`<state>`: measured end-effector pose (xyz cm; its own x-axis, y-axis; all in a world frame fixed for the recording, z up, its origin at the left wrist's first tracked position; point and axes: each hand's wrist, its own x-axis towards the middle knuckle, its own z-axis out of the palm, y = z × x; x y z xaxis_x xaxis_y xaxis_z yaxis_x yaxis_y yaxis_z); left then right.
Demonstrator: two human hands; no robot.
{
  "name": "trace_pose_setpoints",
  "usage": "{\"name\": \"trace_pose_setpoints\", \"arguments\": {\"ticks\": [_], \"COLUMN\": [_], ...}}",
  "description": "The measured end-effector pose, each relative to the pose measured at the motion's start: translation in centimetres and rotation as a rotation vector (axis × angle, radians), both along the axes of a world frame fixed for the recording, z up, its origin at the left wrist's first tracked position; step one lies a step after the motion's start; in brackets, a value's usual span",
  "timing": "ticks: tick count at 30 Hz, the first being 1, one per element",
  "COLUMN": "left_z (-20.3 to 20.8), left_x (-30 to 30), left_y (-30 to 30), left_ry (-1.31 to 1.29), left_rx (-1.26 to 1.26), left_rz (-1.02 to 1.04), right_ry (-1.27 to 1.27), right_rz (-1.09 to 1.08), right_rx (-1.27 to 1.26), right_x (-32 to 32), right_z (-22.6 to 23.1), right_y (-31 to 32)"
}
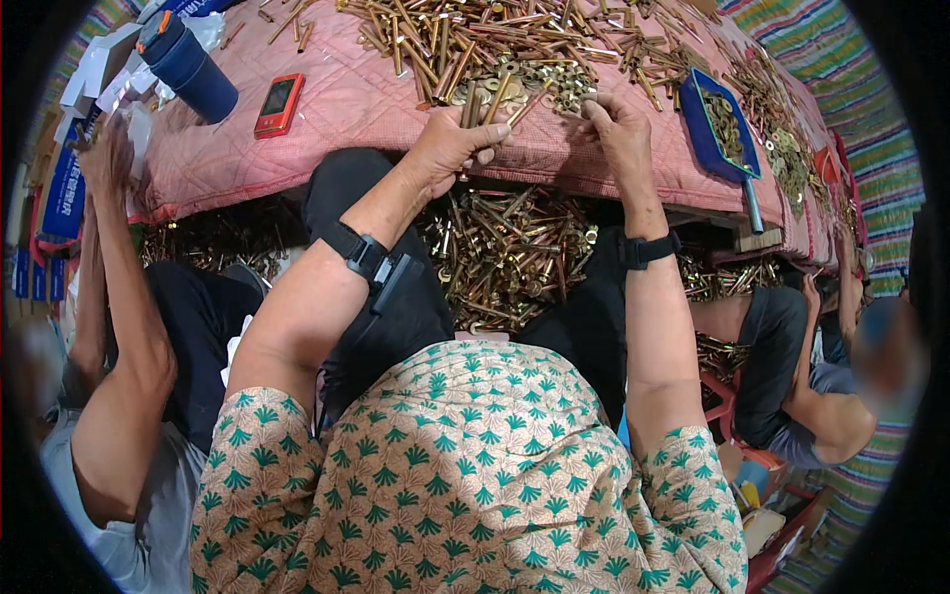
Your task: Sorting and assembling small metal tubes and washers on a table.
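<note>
My left hand (447, 147) is closed round several long brass-coloured bolts (489, 107), which fan out past the fingertips over the table's near edge. To its right, my right hand (621, 131) is bent at the wrist, thumb and fingers pinched together beside a small heap of nuts (569, 83). Whatever sits in that pinch, if anything, is too small to make out. Flat round washers (510, 91) lie just beyond the left hand's bolts. Behind them spreads a large loose pile of the same long bolts (495, 35).
A pink quilted cloth (346, 59) covers the table. On it are a red phone-like device (280, 105), a dark blue tumbler (188, 69) and a blue dustpan (714, 129) holding small metal parts. More bolts (510, 247) heap below the edge between my knees. Co-workers sit on both sides.
</note>
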<state>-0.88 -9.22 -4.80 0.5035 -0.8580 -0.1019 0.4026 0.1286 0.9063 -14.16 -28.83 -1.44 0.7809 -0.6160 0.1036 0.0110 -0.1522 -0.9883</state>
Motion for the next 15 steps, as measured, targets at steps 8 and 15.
{"name": "trace_pose_setpoints", "arguments": {"ticks": [8, 15], "left_z": [0.2, 0.5], "left_x": [-0.3, 0.1], "left_y": [0.1, -0.8], "left_ry": [0.042, -0.003], "left_rx": [-0.015, -0.064], "left_rz": [0.026, -0.021], "right_ry": [0.176, 0.169], "right_rz": [0.056, 0.021], "right_rx": [-1.027, -0.488], "right_x": [1.7, 1.7], "right_z": [-1.8, -2.0], "right_y": [-1.0, -2.1]}}
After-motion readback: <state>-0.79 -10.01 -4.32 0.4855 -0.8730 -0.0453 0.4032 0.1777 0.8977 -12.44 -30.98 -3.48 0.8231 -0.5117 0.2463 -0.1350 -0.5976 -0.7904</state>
